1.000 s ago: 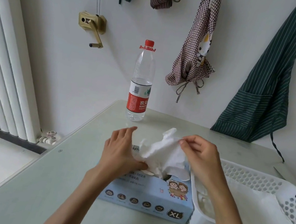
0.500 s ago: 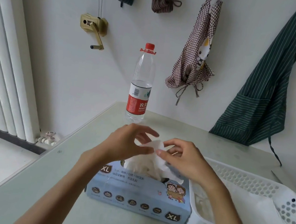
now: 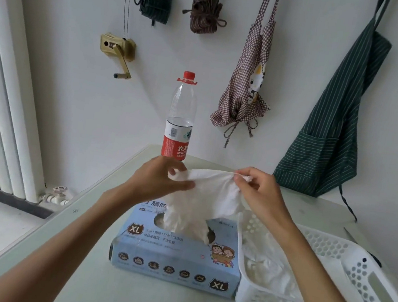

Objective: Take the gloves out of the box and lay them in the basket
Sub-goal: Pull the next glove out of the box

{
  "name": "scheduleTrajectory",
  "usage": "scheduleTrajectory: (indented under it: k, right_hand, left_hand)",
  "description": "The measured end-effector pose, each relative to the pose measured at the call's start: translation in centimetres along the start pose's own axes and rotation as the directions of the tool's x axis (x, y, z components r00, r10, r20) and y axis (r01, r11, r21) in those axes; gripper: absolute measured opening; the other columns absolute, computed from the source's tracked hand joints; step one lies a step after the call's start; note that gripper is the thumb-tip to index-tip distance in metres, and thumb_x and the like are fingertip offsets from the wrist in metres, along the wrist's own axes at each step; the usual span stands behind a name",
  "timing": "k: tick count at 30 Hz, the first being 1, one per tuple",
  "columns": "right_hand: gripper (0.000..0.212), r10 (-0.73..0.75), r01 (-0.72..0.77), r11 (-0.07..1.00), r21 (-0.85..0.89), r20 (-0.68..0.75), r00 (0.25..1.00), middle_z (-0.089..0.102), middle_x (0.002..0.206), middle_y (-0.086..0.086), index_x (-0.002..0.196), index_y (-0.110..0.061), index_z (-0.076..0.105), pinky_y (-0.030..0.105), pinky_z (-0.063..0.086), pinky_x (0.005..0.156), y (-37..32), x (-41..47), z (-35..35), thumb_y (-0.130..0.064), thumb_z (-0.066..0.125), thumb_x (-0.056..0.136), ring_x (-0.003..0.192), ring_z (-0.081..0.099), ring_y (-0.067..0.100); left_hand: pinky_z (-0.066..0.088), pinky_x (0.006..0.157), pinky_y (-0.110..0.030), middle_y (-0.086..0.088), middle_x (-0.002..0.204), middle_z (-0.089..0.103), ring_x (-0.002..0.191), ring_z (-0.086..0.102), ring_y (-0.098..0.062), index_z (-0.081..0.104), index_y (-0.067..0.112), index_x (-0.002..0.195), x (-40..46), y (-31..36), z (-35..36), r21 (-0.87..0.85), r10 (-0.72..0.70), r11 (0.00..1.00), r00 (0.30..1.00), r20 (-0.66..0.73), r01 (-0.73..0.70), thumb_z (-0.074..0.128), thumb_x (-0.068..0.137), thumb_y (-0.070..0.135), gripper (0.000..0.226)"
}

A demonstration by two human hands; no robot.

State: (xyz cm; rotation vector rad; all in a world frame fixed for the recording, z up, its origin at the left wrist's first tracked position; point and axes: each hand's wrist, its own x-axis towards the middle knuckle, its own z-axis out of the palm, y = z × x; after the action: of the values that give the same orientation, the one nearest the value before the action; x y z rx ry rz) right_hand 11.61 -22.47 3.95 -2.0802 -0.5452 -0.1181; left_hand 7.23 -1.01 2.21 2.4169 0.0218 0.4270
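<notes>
You are working at a pale green table (image 3: 89, 286) that is running up to a white wall, where a green striped apron (image 3: 334, 133) is hanging at the far right and a checked apron (image 3: 246, 88) is hanging to its left. A white perforated basket (image 3: 365, 281) is sitting at the near right of the table, touching the right side of the blue glove box (image 3: 173, 264), and crumpled white gloves (image 3: 268, 269) are already lying inside it. A clear water bottle (image 3: 180, 120) with a red cap is standing upright beyond the box, near the wall. You are holding one white glove (image 3: 209, 198) stretched out above the box, its lower end still trailing down into the opening on top. Your left hand (image 3: 159, 178) is pinching the glove's left edge between thumb and curled fingers, and your right hand (image 3: 258, 191) is pinching its right edge between thumb and fingertips, the other fingers loosely curled.
</notes>
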Motion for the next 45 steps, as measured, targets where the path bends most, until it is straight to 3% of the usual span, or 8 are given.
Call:
scheduleTrajectory:
  k: [5, 8, 19, 26, 30, 39, 42, 45]
  right_hand:
    - [0.009, -0.088, 0.097, 0.982, 0.16, -0.062, 0.994, 0.066, 0.083, -0.004, 0.097, -0.022, 0.067, 0.016, 0.048, 0.067, -1.9, 0.7, -1.4, -0.026, 0.064, 0.09, 0.069, 0.059, 0.001]
    - [0.017, -0.107, 0.083, 0.98, 0.184, 0.127, 0.986, 0.07, 0.092, 0.004, 0.096, -0.025, 0.068, 0.019, 0.051, 0.075, -2.3, 0.7, -2.2, -0.022, 0.074, 0.08, 0.081, 0.063, 0.007]
    - [0.013, -0.026, 0.022, 0.959, 0.281, 0.013, 1.0, 0.073, 0.096, 0.012, 0.092, -0.013, 0.073, 0.019, 0.051, 0.077, -2.1, 0.4, -3.0, -0.022, 0.064, 0.09, 0.084, 0.065, 0.012]
    - [0.023, -0.021, 0.083, 0.909, 0.408, -0.154, 0.988, 0.055, 0.059, -0.006, 0.078, -0.013, 0.067, 0.021, 0.042, 0.067, -2.0, -0.1, -5.4, -0.031, 0.062, 0.091, 0.062, 0.05, 0.009]
    - [0.06, -0.067, 0.177, 0.885, 0.431, -0.259, 0.964, 0.049, 0.074, 0.007, 0.091, 0.008, 0.057, 0.035, 0.035, 0.072, -1.6, -0.7, -6.9, -0.05, 0.065, 0.079, 0.074, 0.042, 0.019]
    - [0.023, -0.106, 0.24, 0.936, 0.257, -0.444, 0.89, 0.052, 0.072, 0.007, 0.09, -0.01, 0.067, 0.029, 0.036, 0.064, -0.2, -2.0, -10.5, -0.025, 0.052, 0.098, 0.07, 0.045, 0.017]
    - [0.02, -0.106, 0.213, 0.954, 0.21, -0.427, 0.898, 0.054, 0.06, -0.016, 0.088, -0.027, 0.069, 0.018, 0.038, 0.061, 0.6, -3.3, -12.6, -0.022, 0.053, 0.097, 0.061, 0.047, 0.001]
    - [0.018, 0.017, 0.169, 0.922, 0.348, -0.472, 0.881, 0.056, 0.08, 0.004, 0.089, -0.026, 0.072, 0.03, 0.038, 0.073, 1.8, -4.0, -14.1, -0.02, 0.056, 0.095, 0.077, 0.049, 0.016]
  left_hand:
    - [0.052, 0.09, -0.041, -0.004, 0.102, 0.071, 0.096, 0.066, -0.02, 0.07, 0.012, 0.106, 0.6, 1.6, -1.8, -0.243, -0.041, 0.97, 0.995, -0.086, 0.019, 0.077, 0.075, 0.037, 0.041]
    - [0.052, 0.088, -0.044, -0.003, 0.096, 0.073, 0.091, 0.068, -0.019, 0.071, 0.017, 0.096, 0.7, 1.6, -2.4, -0.219, -0.05, 0.975, 0.989, -0.137, 0.019, 0.075, 0.075, 0.038, 0.03]
    - [0.054, 0.075, -0.019, 0.004, 0.104, 0.066, 0.094, 0.062, -0.011, 0.065, 0.02, 0.109, 0.0, 2.4, -1.9, -0.214, 0.107, 0.974, 0.982, 0.153, -0.073, 0.069, 0.077, 0.039, 0.037]
    - [0.047, 0.074, -0.006, 0.013, 0.097, 0.07, 0.088, 0.065, 0.007, 0.07, 0.015, 0.1, 0.0, 4.9, -2.3, -0.462, 0.193, 0.868, 0.981, -0.02, -0.18, 0.055, 0.093, 0.025, 0.02]
    - [0.049, 0.08, -0.011, 0.003, 0.097, 0.071, 0.089, 0.065, 0.002, 0.07, 0.008, 0.099, 0.8, 6.8, -2.2, -0.421, 0.256, 0.856, 0.954, -0.156, -0.299, 0.055, 0.094, 0.022, 0.021]
    - [0.051, 0.058, -0.026, -0.002, 0.072, 0.071, 0.059, 0.061, -0.01, 0.073, 0.016, 0.087, 2.0, 10.1, 1.4, -0.287, 0.324, 0.889, 0.932, -0.161, -0.358, 0.063, 0.087, 0.039, 0.025]
    - [0.053, 0.063, -0.025, -0.004, 0.075, 0.071, 0.06, 0.061, -0.01, 0.074, 0.008, 0.087, 2.2, 10.4, 2.5, -0.307, 0.354, 0.886, 0.935, -0.037, -0.347, 0.064, 0.085, 0.035, 0.028]
    - [0.053, 0.077, -0.02, -0.005, 0.085, 0.071, 0.076, 0.065, -0.011, 0.07, 0.004, 0.098, 2.2, 11.6, 4.1, -0.381, 0.397, 0.854, 0.917, 0.036, -0.355, 0.061, 0.091, 0.017, 0.018]
